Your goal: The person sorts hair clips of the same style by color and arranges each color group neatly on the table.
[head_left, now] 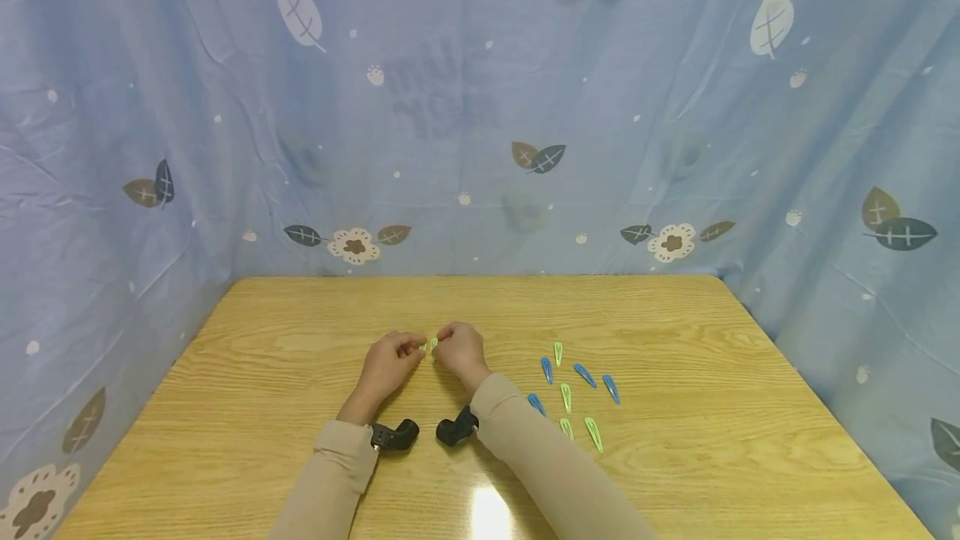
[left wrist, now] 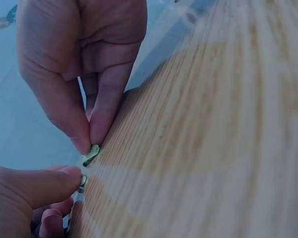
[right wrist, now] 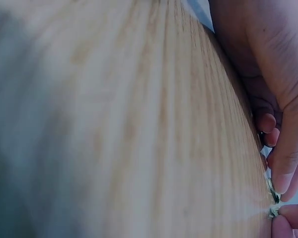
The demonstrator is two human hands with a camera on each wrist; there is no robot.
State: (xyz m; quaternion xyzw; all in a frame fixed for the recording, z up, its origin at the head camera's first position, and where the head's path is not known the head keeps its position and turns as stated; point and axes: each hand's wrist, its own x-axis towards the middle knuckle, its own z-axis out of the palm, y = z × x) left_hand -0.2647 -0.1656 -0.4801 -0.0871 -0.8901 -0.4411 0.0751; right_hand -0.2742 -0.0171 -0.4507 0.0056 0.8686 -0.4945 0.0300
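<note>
My left hand (head_left: 390, 365) and right hand (head_left: 461, 352) are close together, low over the table. The left fingertips pinch one light-green snap hair clip (head_left: 423, 347). A second light-green snap hair clip (head_left: 434, 344) is pinched between my right thumb and finger. In the left wrist view, the right-hand clip (left wrist: 92, 154) stands just beside the left-hand clip (left wrist: 83, 183), which the left thumb partly hides. The right wrist view shows both clips small at the right edge, near the wood.
On the table's right half lie several loose snap clips, among them a green clip (head_left: 566, 397), a blue clip (head_left: 611, 388) and another blue clip (head_left: 547, 370). The wooden table (head_left: 300, 307) meets a blue patterned curtain (head_left: 465, 107) behind and at both sides.
</note>
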